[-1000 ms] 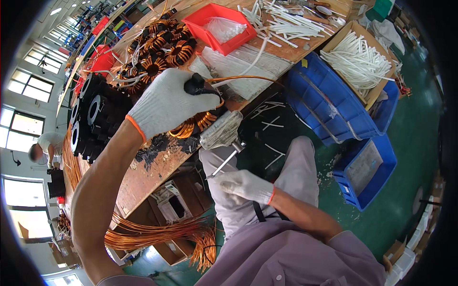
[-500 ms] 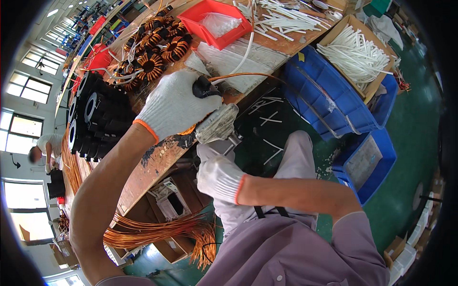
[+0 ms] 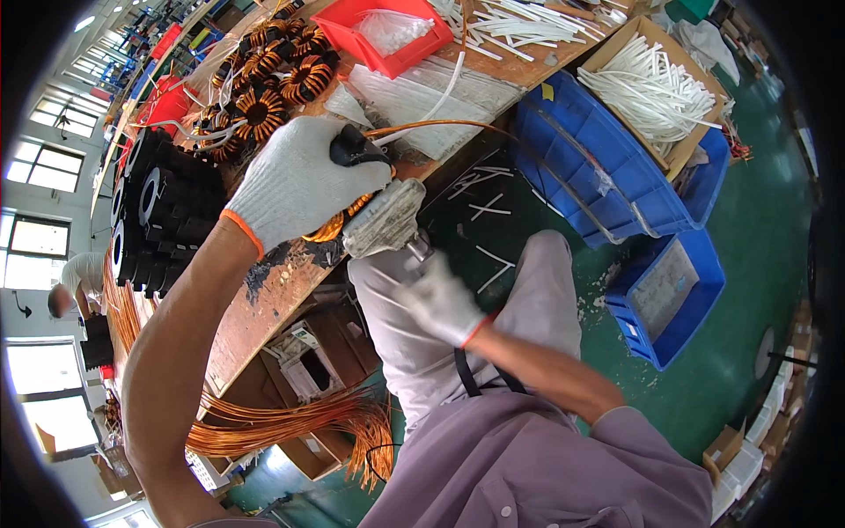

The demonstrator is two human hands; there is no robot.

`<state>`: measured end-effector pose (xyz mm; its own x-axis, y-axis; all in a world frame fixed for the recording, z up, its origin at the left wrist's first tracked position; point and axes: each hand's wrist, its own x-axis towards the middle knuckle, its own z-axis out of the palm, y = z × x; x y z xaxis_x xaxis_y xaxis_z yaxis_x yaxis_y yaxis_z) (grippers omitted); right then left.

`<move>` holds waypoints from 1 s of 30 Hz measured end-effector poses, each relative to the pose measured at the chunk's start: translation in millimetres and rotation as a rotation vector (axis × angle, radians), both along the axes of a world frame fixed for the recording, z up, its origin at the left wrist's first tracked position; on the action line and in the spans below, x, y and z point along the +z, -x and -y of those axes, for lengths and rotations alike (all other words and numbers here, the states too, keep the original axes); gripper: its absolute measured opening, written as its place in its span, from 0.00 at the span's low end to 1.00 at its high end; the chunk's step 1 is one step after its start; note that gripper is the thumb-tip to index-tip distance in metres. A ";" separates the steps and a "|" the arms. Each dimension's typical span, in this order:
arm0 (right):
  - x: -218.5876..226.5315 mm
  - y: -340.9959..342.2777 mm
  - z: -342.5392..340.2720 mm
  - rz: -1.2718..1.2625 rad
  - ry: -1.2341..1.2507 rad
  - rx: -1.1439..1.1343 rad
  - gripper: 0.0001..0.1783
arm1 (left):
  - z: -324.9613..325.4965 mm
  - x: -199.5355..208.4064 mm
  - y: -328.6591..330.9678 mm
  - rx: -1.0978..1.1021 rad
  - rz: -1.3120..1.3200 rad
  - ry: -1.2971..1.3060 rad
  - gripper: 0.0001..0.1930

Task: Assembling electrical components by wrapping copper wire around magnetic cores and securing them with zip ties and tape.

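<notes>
My left hand (image 3: pixel 295 180), in a white knit glove with an orange cuff, is closed round a copper-wound ring coil (image 3: pixel 327 231). Part of the coil's winding shows below the palm, and a black piece (image 3: pixel 354 146) sits by the thumb. From there a copper wire (image 3: pixel 449 122) runs off to the right. Against the coil stands a worn grey vise-like block (image 3: pixel 385 218) at the bench edge, with a metal screw end (image 3: pixel 419 249) under it. My right hand (image 3: pixel 442 304), also gloved, is just below that screw end; motion smears its fingers.
Finished ring coils (image 3: pixel 260 110) and black stacked housings (image 3: pixel 163 211) lie on the bench's left. A red bin (image 3: pixel 387 58), white sleeves (image 3: pixel 519 26) and a carton of white tubes (image 3: pixel 651 88) are farther back. Blue crates (image 3: pixel 590 158) stand right; copper wires (image 3: pixel 290 427) hang below.
My right hand has moved down and to the right, away from the block, and is now blurred. My left hand keeps its hold on the coil. The whole view has shifted slightly.
</notes>
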<state>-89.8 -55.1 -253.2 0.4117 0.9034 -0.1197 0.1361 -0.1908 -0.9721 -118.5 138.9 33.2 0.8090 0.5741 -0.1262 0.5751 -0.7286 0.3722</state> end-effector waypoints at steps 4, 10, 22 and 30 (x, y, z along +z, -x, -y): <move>120.1 27.9 11.8 -0.876 -0.396 0.426 0.19 | -4.8 -7.7 3.3 -0.003 0.026 0.041 0.23; 151.6 -87.2 -7.9 -0.738 -0.080 0.005 0.25 | 0.4 1.3 6.3 0.045 0.022 0.010 0.21; 113.3 -123.1 -50.2 1.085 -0.390 -0.073 0.18 | -4.6 5.1 9.2 0.033 -0.005 0.088 0.21; 48.6 -114.3 -67.2 0.620 -0.360 0.125 0.12 | 47.5 -1.2 18.1 -0.518 0.339 -0.733 0.40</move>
